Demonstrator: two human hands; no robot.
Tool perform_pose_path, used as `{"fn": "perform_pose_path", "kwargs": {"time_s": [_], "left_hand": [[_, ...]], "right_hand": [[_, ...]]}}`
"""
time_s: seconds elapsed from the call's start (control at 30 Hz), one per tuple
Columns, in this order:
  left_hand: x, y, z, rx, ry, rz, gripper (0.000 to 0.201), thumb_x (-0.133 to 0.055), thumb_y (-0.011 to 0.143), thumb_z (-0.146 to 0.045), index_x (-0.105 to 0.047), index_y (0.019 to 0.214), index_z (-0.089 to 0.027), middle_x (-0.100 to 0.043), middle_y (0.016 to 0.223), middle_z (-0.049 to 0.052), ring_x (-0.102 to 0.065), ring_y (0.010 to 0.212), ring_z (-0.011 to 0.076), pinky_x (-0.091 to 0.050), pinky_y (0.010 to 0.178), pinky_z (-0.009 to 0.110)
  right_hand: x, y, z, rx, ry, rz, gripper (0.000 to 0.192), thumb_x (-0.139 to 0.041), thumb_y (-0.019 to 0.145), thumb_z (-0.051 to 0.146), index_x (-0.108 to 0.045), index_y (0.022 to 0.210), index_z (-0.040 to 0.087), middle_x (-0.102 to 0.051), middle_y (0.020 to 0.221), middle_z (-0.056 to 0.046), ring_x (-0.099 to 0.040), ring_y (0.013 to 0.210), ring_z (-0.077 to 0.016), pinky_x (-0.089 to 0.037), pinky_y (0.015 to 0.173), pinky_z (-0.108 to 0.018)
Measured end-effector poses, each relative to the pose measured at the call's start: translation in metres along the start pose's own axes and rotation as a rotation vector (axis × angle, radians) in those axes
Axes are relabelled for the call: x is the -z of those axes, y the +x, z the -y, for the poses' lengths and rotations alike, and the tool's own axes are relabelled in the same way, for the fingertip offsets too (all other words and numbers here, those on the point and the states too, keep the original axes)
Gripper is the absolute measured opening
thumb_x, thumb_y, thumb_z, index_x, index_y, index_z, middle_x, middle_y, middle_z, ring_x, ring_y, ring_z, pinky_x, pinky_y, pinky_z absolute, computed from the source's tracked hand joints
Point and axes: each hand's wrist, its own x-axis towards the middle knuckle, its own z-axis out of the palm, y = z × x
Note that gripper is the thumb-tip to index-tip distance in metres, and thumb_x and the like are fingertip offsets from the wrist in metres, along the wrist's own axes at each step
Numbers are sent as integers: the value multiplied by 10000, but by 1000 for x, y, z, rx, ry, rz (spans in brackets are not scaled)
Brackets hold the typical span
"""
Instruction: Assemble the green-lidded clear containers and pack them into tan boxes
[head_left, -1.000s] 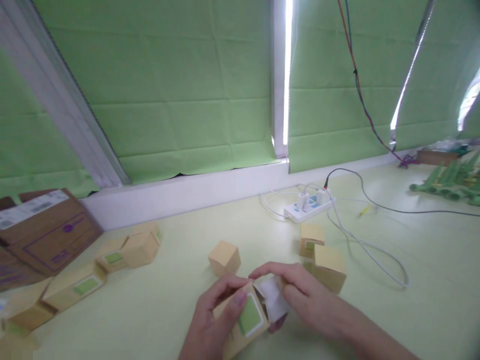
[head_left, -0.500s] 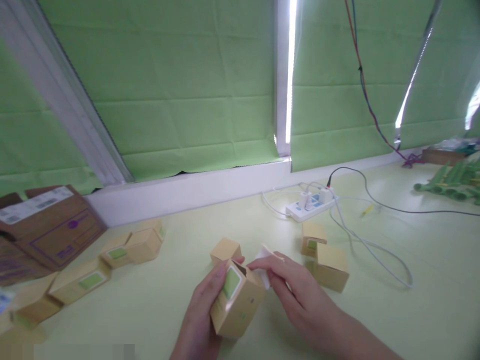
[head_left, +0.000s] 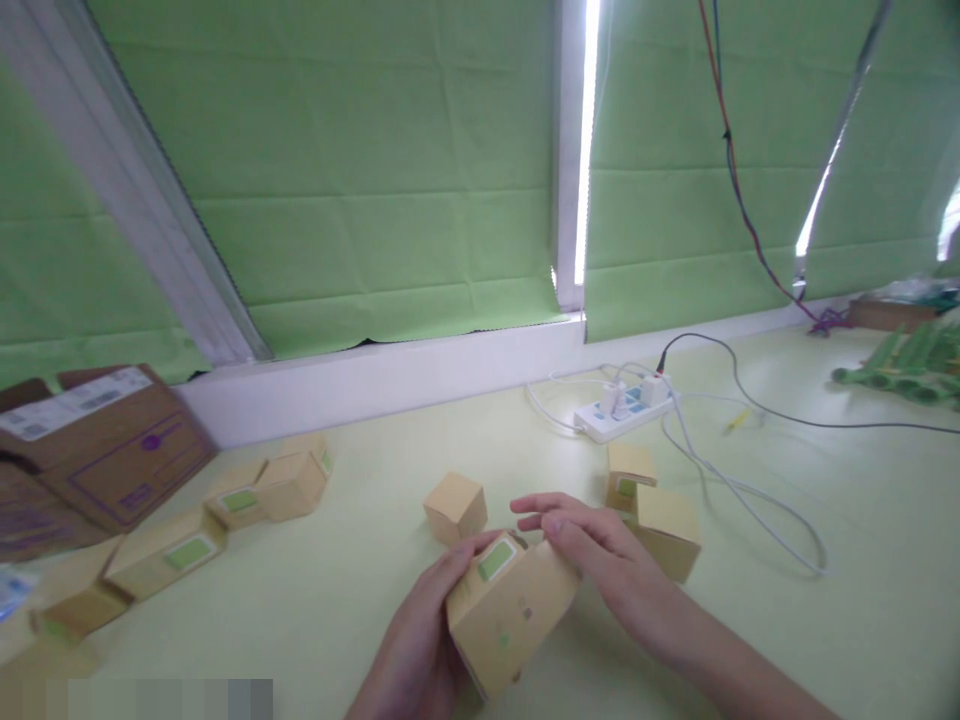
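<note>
My left hand [head_left: 424,625] is wrapped around a small tan cardboard box [head_left: 514,620] with a green label on its side. The box is tilted, and its top end faces away to the upper right. At that end my right hand [head_left: 600,545] has its thumb on the lid flap, with the fingers stretched out behind it, so the flap lies between thumb and fingers. The inside of the box is hidden from me. Just beyond the hands stands another tan box [head_left: 455,508], apart from the held one.
Several tan boxes [head_left: 169,550] form a row at the left, by a large brown carton [head_left: 127,450]. Two more boxes [head_left: 666,530] sit right of my right hand. Behind them lies a white power strip [head_left: 626,410] with trailing cables. Green tubes [head_left: 900,375] lie far right.
The white piece at my right fingers is out of sight now. The held box has turned and shifted slightly right and down, and my right thumb has come onto its flap.
</note>
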Motion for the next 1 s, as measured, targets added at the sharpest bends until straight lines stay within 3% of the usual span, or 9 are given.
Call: {"fn": "perform_pose_path", "kwargs": {"time_s": [0.1, 0.23, 0.4, 0.63, 0.77, 0.9, 1.0], "left_hand": [[2, -4, -5, 80, -34, 68, 424, -600, 873, -457, -699, 1197, -203, -780, 995, 88, -720, 800, 239, -548, 651, 301], [4, -3, -6, 46, -31, 87, 429, -606, 873, -425, -678, 1232, -202, -772, 1064, 91, -711, 804, 220, -549, 701, 303], [5, 0, -3, -50, 8, 35, 471, -652, 833, -488, -692, 1215, -215, -769, 1121, 96, -723, 947, 273, -547, 745, 332], [7, -2, -9, -191, 20, 14, 366, -705, 753, -329, -769, 1077, -171, -806, 1007, 92, -719, 943, 269, -505, 828, 314], [10, -2, -8, -251, 54, 22, 335, -703, 730, -308, -789, 1025, -176, -810, 1003, 91, -710, 915, 277, -498, 802, 321], [15, 1, -5, -313, 111, 140, 337, -746, 664, -292, -819, 973, -180, -784, 1081, 114, -689, 999, 318, -502, 836, 347], [15, 2, -2, -453, 201, 117, 182, -760, 683, -274, -835, 828, -195, -722, 1213, 103, -610, 1181, 335, -486, 909, 326]], "right_hand": [[3, 3, -4, -57, -54, 48, 494, -439, 975, 550, -776, 1037, 195, -750, 1085, -86, -626, 1053, -290, -445, 944, -415], [8, 4, -11, -129, -10, 32, 473, -453, 956, 540, -775, 1128, 239, -739, 1133, -74, -582, 1175, -320, -411, 1010, -445], [10, 5, -15, -159, 73, 0, 496, -532, 908, 571, -762, 1179, 225, -743, 1129, -91, -613, 1137, -326, -457, 979, -434], [4, 4, -5, 6, -76, -27, 485, -486, 962, 520, -827, 865, 190, -697, 1246, -109, -623, 1121, -311, -449, 982, -430], [3, 3, 1, 71, -193, -44, 388, -517, 968, 443, -835, 942, 222, -670, 1276, -115, -603, 1178, -305, -431, 1004, -437], [5, 4, 5, 105, -189, 50, 310, -557, 952, 339, -838, 900, 221, -698, 1154, -104, -564, 1239, -293, -431, 1017, -410], [3, 4, 4, 97, -132, 154, 222, -630, 877, 215, -830, 779, 212, -704, 1030, -70, -585, 1193, -272, -446, 1015, -369]]}}
